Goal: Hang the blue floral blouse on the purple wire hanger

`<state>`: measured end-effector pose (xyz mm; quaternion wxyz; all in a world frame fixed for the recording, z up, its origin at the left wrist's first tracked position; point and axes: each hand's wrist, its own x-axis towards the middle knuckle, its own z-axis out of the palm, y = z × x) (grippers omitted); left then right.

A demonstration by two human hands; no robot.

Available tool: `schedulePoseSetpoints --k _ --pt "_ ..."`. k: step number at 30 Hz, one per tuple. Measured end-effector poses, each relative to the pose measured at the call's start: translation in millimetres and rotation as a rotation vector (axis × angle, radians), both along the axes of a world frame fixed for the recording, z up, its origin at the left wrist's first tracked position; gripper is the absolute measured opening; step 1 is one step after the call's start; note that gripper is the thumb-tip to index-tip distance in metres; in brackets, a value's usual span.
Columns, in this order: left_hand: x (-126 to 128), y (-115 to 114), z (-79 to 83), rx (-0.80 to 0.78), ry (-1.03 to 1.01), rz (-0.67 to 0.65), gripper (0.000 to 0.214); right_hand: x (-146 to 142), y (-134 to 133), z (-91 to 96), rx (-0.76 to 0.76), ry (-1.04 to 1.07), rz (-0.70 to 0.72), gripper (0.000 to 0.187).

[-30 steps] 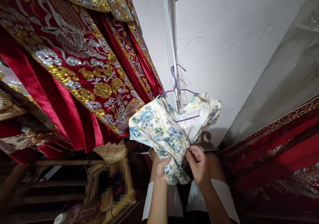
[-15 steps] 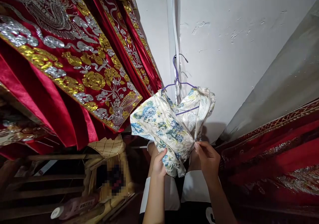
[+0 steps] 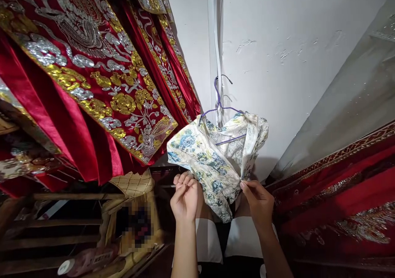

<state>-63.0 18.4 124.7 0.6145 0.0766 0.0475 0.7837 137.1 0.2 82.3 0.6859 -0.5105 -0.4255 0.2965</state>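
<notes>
A short-sleeved floral blouse, cream with blue, green and yellow flowers, hangs on a purple wire hanger against the white wall. At the wrap front, my right hand pinches the blouse's edge between thumb and index finger. My left hand is just left of the blouse, apart from its front panel, palm turned up. Its fingers are curled in toward the thumb; whatever they may hold is too small to make out. Below the blouse show my knees and white shorts.
Red costumes with gold and silver sequin embroidery hang at left. More red embroidered cloth lies at right. A bamboo chair stands lower left, with a pink bottle and a quilted cream-gold item. A white strip runs down the wall.
My left hand has let go of the blouse's lower front and moved left and slightly up, its fingers curling. My right hand keeps its pinch, slightly lower in view.
</notes>
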Motion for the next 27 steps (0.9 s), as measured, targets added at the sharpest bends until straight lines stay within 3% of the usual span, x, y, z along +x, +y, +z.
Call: schedulePoseSetpoints --k 4,8,13,18,24,27 --pt "25 -11 9.9 -0.033 0.109 -0.12 0.045 -9 1 0.0 -0.013 0.007 0.003 0.013" --pt "46 -12 1.8 -0.091 0.295 -0.222 0.044 -23 -2 4.3 -0.019 -0.016 0.037 0.011" --pt "54 -6 -11.6 -0.091 0.453 -0.202 0.041 -37 -10 15.7 -0.046 -0.011 0.122 0.014" --pt "58 -4 -12.7 -0.094 0.504 -0.204 0.04 -42 -17 24.8 -0.04 -0.016 0.142 0.014" --pt "64 -5 -13.1 -0.096 0.574 -0.21 0.045 -42 -17 22.2 -0.008 -0.024 0.148 0.012" --pt "66 -4 -20.1 -0.065 0.685 -0.15 0.043 -44 -17 20.4 -0.017 0.005 0.128 0.012"
